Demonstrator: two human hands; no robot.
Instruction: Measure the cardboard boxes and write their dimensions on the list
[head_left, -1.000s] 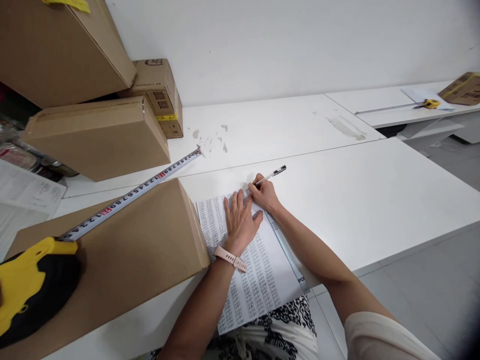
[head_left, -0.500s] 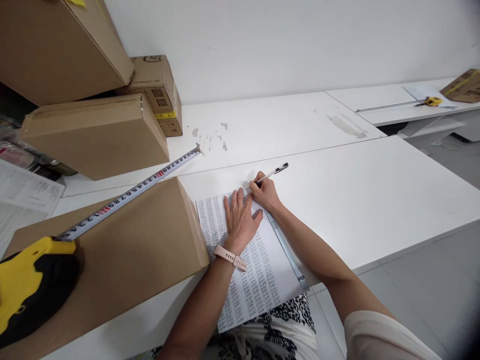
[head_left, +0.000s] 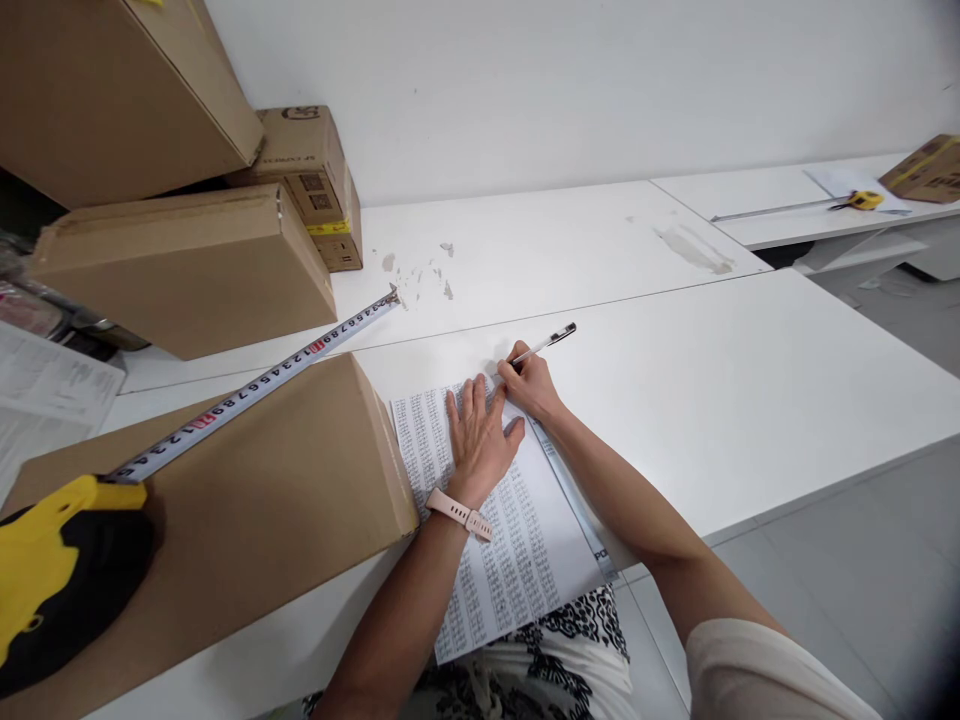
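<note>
A sheet of paper (head_left: 517, 560) covered in columns of small handwriting lies at the front edge of the white table (head_left: 675, 400), partly overhanging it. Flat on its upper part rests my left hand (head_left: 484, 430), fingers spread. My right hand (head_left: 531, 382) grips a pen (head_left: 551, 341) at the sheet's top edge; the tip is hidden behind my fingers. Left of the paper sits a cardboard box (head_left: 247, 520). Across that box stretches a tape measure (head_left: 67, 570), its blade (head_left: 255, 390) pulled out toward the back of the table.
More cardboard boxes (head_left: 187, 265) are stacked at the back left against the wall. Printed papers (head_left: 52, 390) lie at the far left. On another table at the far right are a second tape measure (head_left: 864, 200) with its blade out and a taped box (head_left: 926, 170).
The view has shifted very slightly. Both hands, the pen and the paper look the same as before.
</note>
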